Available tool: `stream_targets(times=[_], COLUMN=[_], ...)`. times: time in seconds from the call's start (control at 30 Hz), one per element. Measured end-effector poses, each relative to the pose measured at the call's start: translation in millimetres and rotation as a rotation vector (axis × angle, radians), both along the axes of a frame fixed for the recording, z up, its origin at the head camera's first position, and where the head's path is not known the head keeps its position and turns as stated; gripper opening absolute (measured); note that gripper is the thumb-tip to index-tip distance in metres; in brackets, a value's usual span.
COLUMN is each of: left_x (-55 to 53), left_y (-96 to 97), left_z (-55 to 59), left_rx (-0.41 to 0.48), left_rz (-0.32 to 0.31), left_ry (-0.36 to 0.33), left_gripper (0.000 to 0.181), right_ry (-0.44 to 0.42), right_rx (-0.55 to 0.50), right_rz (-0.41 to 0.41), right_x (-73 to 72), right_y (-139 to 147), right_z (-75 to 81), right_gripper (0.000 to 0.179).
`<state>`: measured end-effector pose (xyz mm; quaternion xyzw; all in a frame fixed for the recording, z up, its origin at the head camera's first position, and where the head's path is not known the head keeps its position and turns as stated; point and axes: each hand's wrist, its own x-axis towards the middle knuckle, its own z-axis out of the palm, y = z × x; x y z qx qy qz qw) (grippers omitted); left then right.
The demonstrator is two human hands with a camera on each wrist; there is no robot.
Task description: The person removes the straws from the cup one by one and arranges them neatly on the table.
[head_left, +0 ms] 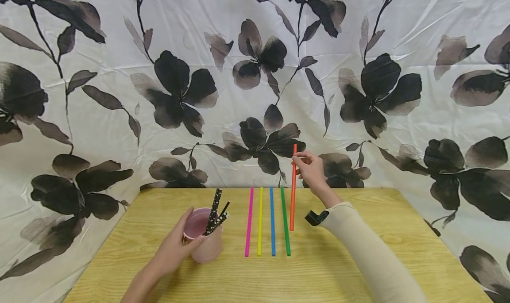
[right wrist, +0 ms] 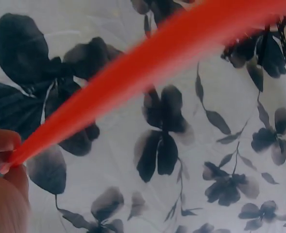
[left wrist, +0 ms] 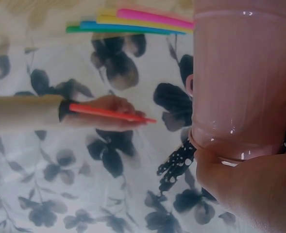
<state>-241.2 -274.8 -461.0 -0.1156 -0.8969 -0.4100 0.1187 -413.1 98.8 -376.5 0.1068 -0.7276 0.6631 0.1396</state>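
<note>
The right hand (head_left: pixel 312 170) pinches an orange-red straw (head_left: pixel 293 201) between thumb and fingertips near its far end, probably because so thin a tube needs only a light hold; most of its length is left free, pointing back toward the person. The straw seems raised off the desk (head_left: pixel 366 245), just right of the green straw (head_left: pixel 285 221).

The left hand (head_left: pixel 171 245) curls round a pink cup (head_left: pixel 210 249), thumb on the near side and fingers about the other, a grip that would steady it well. Whether the cup's base bears on the desk, I cannot tell. Black patterned straws (head_left: pixel 213 212) lean together against the rim inside it, since the mouth is much wider than the bundle.

Beside the green one lie a blue straw (head_left: pixel 272 221), a yellow straw (head_left: pixel 260 221) and a magenta straw (head_left: pixel 249 221), nearly parallel with gaps between them, which likely makes each easy to pick out singly.

The cup is smooth, glossy and rounded, with a groove near its rim; the straws look like slim, shiny plastic (the black ones carry pale dots). The desk has a yellowish wood grain, and behind it hangs creased, pale floral cloth (head_left: pixel 223 11).
</note>
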Motion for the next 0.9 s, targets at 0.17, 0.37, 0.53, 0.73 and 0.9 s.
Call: stream_targets(times=[0.17, 0.37, 0.53, 0.73, 0.9], left_x=[1.3, 1.8, 0.0, 0.6, 1.4], left_y=[0.2, 0.1, 0.1, 0.4, 1.2], left_z=[0.9, 2.6, 3.3, 0.4, 1.2], left_rx=[0.002, -0.005, 0.005, 0.020, 0.026], left_rz=[-0.014, -0.022, -0.025, -0.019, -0.021], left_ry=[-0.003, -0.026, -0.024, -0.013, -0.016], left_gripper=[0.080, 0.081, 0.081, 0.080, 0.080], right_ry=[-0.010, -0.110, -0.183, -0.213, -0.225], right_rx=[0.029, 0.067, 0.118, 0.154, 0.153], right_rz=[0.033, 0.093, 0.086, 0.049, -0.007], right_x=[-0.2, -0.6, -1.8, -5.5, -4.8], right_y=[2, 4, 7, 12, 15], right_z=[-13.6, -31.2, -50.9, -76.9, -95.3], right_gripper=[0.030, 0.032, 0.038, 0.036, 0.034])
